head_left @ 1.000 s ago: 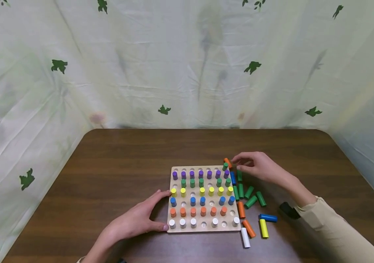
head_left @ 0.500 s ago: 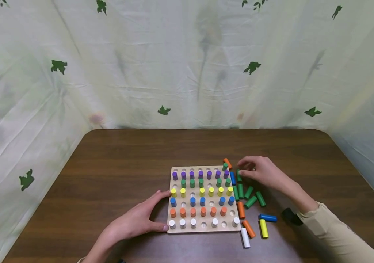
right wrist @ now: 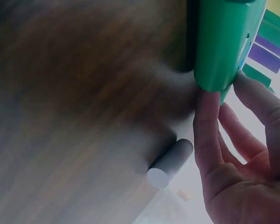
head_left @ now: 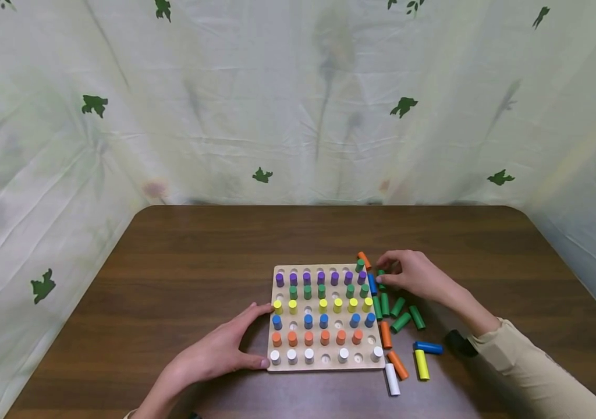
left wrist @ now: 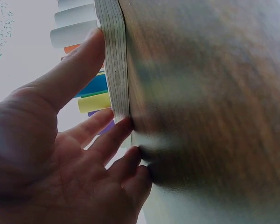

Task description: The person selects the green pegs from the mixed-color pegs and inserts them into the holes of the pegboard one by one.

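A pale wooden pegboard (head_left: 298,365) lies on the table with rows of coloured pegs standing in it. My left hand (head_left: 214,352) rests beside its left edge, thumb at the near corner and forefinger further up; in the left wrist view the thumb touches the board's layered side. Right of the board, my right hand (head_left: 417,274) has its thumb and fingers about a green peg (head_left: 381,285) lying on the table. In the right wrist view the fingertips meet at the end of that green peg, partly hidden behind a nearer green peg (right wrist: 221,51).
Several loose green pegs (head_left: 400,322) lie right of the board. Orange pegs (head_left: 397,365), a white peg (head_left: 392,379), a yellow peg (head_left: 421,365) and blue pegs (head_left: 428,347) lie there too. One green peg (head_left: 359,265) stands in the board's back row. Patterned cloth (head_left: 298,105) hangs behind the table.
My right hand has shifted right and nearer, away from the board's back right corner, then slightly left onto the loose green peg. The left hand stays at the board's edge.
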{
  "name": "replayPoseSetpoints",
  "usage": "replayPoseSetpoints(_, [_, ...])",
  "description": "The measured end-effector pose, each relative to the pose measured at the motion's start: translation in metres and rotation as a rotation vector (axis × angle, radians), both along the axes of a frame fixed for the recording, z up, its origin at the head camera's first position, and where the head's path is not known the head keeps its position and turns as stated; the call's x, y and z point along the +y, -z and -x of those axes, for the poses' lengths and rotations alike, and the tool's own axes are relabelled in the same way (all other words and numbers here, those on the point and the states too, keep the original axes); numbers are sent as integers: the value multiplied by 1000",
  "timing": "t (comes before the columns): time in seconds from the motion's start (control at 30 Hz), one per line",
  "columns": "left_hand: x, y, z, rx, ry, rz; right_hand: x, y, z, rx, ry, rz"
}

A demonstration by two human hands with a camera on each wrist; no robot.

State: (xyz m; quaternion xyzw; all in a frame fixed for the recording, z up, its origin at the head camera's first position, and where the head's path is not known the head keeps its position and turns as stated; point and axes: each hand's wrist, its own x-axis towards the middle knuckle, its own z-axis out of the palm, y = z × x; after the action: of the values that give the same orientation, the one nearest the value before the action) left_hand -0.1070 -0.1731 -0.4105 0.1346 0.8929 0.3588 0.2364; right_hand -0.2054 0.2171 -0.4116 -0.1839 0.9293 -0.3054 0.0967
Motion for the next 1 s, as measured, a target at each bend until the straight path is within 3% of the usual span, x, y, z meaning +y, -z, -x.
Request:
replayPoseSetpoints(0.4, [0, 0, 0, 6, 0, -8, 3, 2, 3, -36, -28, 45])
replayPoseSetpoints(1.0, [1, 0, -1, -8, -11, -3, 6, 1, -3, 59, 8, 118])
